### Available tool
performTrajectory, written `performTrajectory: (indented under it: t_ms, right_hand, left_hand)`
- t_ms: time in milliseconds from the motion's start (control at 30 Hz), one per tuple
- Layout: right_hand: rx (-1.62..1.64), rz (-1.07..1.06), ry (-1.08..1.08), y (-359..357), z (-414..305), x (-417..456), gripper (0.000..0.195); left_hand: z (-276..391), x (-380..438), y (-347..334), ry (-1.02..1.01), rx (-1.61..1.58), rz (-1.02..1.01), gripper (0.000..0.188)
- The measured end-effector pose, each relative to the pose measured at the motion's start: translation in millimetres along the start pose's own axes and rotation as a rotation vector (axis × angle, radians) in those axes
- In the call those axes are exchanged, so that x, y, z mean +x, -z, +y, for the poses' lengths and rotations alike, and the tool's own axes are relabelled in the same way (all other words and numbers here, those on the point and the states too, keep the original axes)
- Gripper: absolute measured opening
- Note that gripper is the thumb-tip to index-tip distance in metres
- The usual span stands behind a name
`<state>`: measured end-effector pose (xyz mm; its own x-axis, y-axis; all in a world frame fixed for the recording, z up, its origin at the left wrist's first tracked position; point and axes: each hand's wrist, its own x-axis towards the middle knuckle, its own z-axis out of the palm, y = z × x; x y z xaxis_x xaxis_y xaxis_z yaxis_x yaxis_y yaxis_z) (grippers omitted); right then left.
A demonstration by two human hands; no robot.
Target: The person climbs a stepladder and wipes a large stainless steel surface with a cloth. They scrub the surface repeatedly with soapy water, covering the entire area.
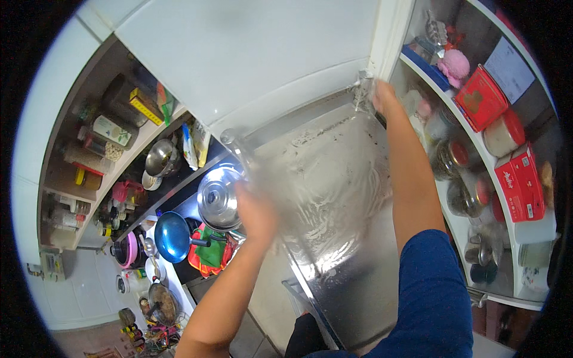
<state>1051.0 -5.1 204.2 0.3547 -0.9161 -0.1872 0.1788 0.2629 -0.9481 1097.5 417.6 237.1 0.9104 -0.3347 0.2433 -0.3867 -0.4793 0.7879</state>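
A wide stainless steel surface (327, 179), wet and streaked with pale suds, lies before me. My left hand (257, 215) is blurred over its left edge, beside a steel pot with a shiny lid (217, 197); whether it grips anything is unclear. A clear, tube-like thing (239, 150) stands just above that hand. Stretched to the far right corner, my right hand (384, 96) is next to a shiny, partly clear object (363, 91) against the wall; its fingers are too blurred to show a grip.
A blue frying pan (172, 237) and red and green cloths (212, 253) are at the left. Shelves with jars and a steel bowl (162, 157) rise beyond them. Along the right, curved shelves hold jars and red boxes (521, 185). A white wall (277, 53) closes the far side.
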Motion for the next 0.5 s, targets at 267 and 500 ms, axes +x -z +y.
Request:
performTrajectory:
  t_ms: [267,500]
  right_hand:
    - [-0.538,0.357,0.618,-27.4,13.4,-70.3,0.016]
    - [-0.409,-0.407,0.999,-179.1,29.3,-217.9,0.019]
  left_hand:
    - [-12.4,1.7,-6.2,0.010,0.071,0.013,0.031]
    - [-8.2,-0.3,-1.4,-0.016,0.122,0.036,0.032]
